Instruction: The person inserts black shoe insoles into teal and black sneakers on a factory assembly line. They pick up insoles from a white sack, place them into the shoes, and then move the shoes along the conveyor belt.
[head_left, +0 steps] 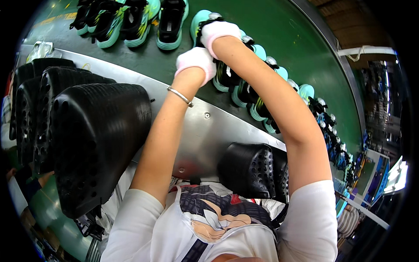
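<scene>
We see a black and mint-green shoe (196,27), its long axis running away from us, by our white-gloved right hand (219,32) and left hand (195,61), whose grips we cannot tell.

From the right hand (221,34), bare green tabletop (297,41) opens toward two and three o'clock. A row of shoes (256,112) blocks four to five; more shoes (169,27) fill nine. Black perforated tubs (104,126) obstruct eight; bare metal ledge (198,135) shows at six.
</scene>
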Available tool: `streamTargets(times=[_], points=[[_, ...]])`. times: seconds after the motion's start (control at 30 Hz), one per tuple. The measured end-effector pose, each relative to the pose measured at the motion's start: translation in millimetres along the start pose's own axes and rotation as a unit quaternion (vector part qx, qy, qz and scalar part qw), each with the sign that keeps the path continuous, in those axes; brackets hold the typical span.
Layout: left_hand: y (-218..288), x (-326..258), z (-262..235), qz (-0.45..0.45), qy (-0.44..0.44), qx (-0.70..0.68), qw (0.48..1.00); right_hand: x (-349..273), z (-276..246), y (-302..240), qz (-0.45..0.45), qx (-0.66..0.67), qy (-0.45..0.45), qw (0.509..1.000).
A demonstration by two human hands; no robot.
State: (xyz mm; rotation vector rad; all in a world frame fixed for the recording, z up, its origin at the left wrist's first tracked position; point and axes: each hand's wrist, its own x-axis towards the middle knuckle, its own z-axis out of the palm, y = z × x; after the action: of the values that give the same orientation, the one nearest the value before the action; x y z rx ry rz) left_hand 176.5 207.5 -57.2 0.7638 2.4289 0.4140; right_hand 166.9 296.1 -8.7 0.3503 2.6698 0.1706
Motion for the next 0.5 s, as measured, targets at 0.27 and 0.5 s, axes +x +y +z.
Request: streamTargets(times=[0.27,0.5], points=[[17,-1,0,0.022,0.014,0.040,0.999,-5,9,21,-0.006,0.015,0.065,0.998],[2,-48,20,0.193,0.423,-0.028,0.885,-130,10,58,-0.092,0.079,0.134,0.984]])
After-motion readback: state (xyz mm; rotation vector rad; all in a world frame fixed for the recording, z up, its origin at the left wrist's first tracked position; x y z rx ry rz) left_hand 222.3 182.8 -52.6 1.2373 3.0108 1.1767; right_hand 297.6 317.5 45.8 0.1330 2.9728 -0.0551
